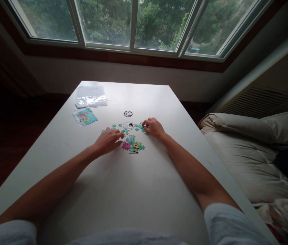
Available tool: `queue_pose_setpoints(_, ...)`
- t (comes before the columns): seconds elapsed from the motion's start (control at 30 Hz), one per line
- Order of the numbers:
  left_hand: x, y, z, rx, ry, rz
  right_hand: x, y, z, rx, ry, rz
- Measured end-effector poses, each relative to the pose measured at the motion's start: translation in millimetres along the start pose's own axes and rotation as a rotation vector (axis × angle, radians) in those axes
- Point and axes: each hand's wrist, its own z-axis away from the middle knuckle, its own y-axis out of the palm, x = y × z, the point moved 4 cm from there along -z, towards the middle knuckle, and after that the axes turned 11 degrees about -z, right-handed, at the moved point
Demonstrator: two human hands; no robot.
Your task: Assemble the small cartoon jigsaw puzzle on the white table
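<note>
A partly joined jigsaw puzzle (133,144), with a yellow cartoon figure and a pink patch, lies on the white table. My left hand (109,139) is beside its left edge, thumb and fingers apart, with nothing visible between them. Farther right, my right hand (154,128) reaches over a cluster of loose teal puzzle pieces (139,127). Its fingers are curled together at the tips, and what they pinch is too small to make out. More loose pieces (113,126) lie beyond my left hand, some partly covered by it.
Two round discs, a larger one (128,126) and a smaller one (128,114), lie beyond the puzzle. A printed picture card (85,116) and a clear plastic packet (91,96) rest at the back left. A cushioned beige seat (243,163) stands along the table's right side.
</note>
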Motion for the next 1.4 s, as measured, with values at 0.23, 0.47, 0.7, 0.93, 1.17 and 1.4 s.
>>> queue_pose_setpoints(0.23,-17.7,5.8,-1.1,-0.071,0.195,-0.003,3.0,2.6,-0.3,0.006,0.001,-0.059)
queue_pose_setpoints(0.47,-15.1,9.7,-2.7,-0.089,0.159,0.018,1.0,3.8,-1.1,0.026,0.069,-0.031)
queue_pose_setpoints(0.7,-8.8,14.8,-4.8,-0.096,0.161,0.008,-1.6,3.6,-1.8,0.051,0.079,-0.037)
queue_pose_setpoints(0.93,-7.1,16.9,-5.1,-0.095,0.162,0.009,3.0,1.6,1.3,-0.056,0.069,-0.019)
queue_pose_setpoints(1.17,-8.8,16.8,-4.8,-0.111,0.172,0.006,7.2,-0.6,3.1,-0.054,0.100,0.041)
queue_pose_setpoints(1.4,-8.2,18.7,-4.3,-0.148,0.181,0.001,7.4,1.3,1.9,0.011,0.155,0.030)
